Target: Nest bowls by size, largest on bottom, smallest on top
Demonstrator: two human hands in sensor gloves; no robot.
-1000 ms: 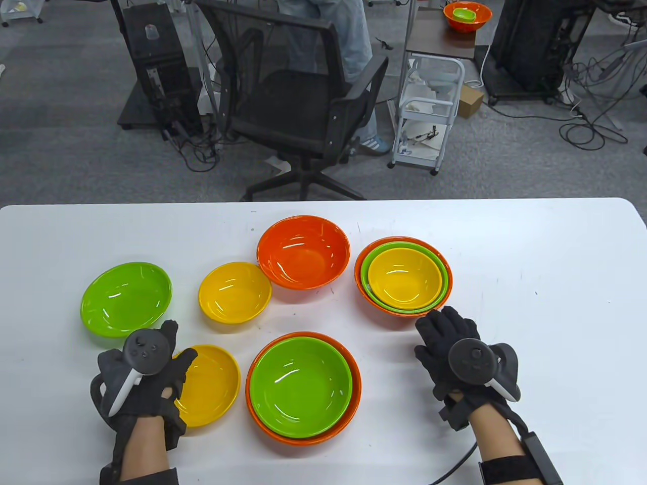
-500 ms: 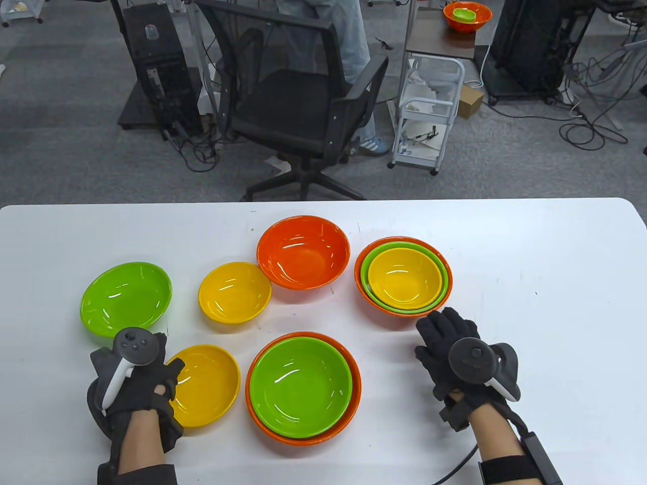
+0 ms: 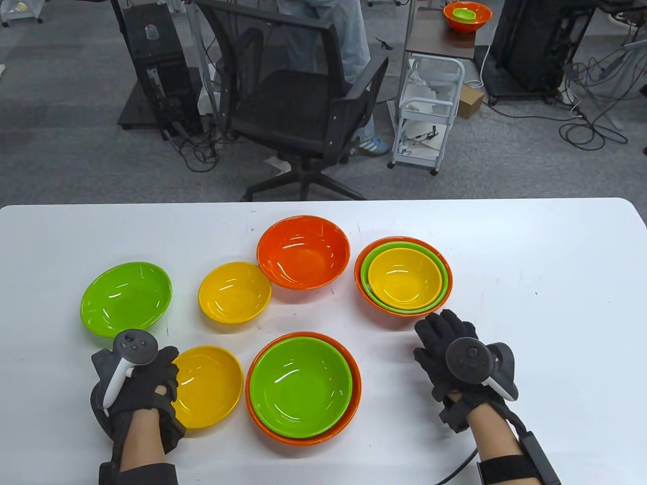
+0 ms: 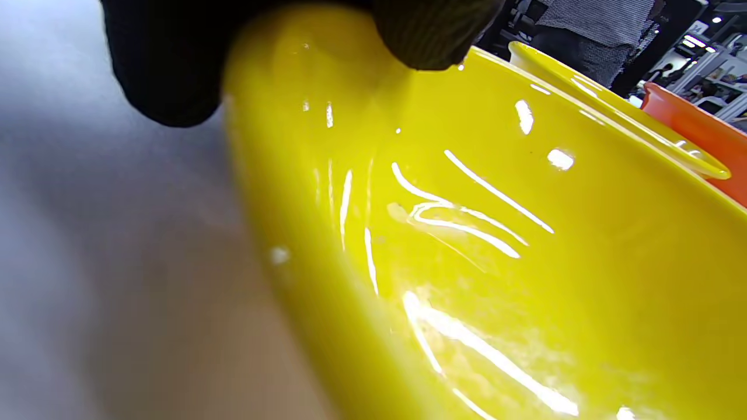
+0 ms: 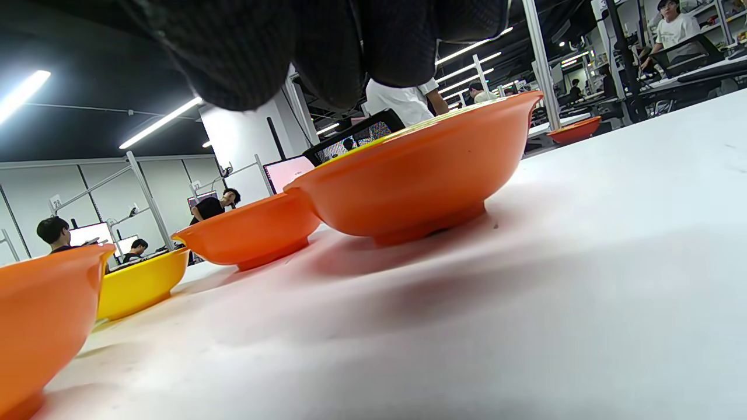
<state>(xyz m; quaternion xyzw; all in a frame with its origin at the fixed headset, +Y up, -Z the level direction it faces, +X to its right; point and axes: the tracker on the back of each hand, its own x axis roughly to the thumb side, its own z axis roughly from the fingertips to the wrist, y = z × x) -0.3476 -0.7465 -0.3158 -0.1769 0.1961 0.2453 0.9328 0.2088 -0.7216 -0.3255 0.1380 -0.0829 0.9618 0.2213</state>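
Note:
My left hand [image 3: 169, 376] grips the left rim of the near yellow bowl [image 3: 212, 386]. In the left wrist view my fingers [image 4: 432, 35] hook over that rim, and the yellow bowl [image 4: 467, 233] fills the frame. Beside it a green bowl [image 3: 301, 386] sits nested in an orange bowl [image 3: 354, 399]. A full stack of yellow in green in orange [image 3: 403, 275] stands at the right. My right hand [image 3: 437, 336] rests flat on the table just in front of this stack, holding nothing. Loose bowls: orange [image 3: 303, 252], yellow [image 3: 235, 292], green [image 3: 126, 298].
The white table [image 3: 546, 303] runs wide to the right of my right hand. In the right wrist view the orange stack [image 5: 420, 175] is close ahead, with the lone orange bowl [image 5: 251, 230] and a yellow bowl [image 5: 137, 283] behind. An office chair [image 3: 303, 101] stands beyond the far edge.
My left hand drew back off the near yellow bowl to its left rim and closed on it. The bowl slid slightly right. My right hand barely moved.

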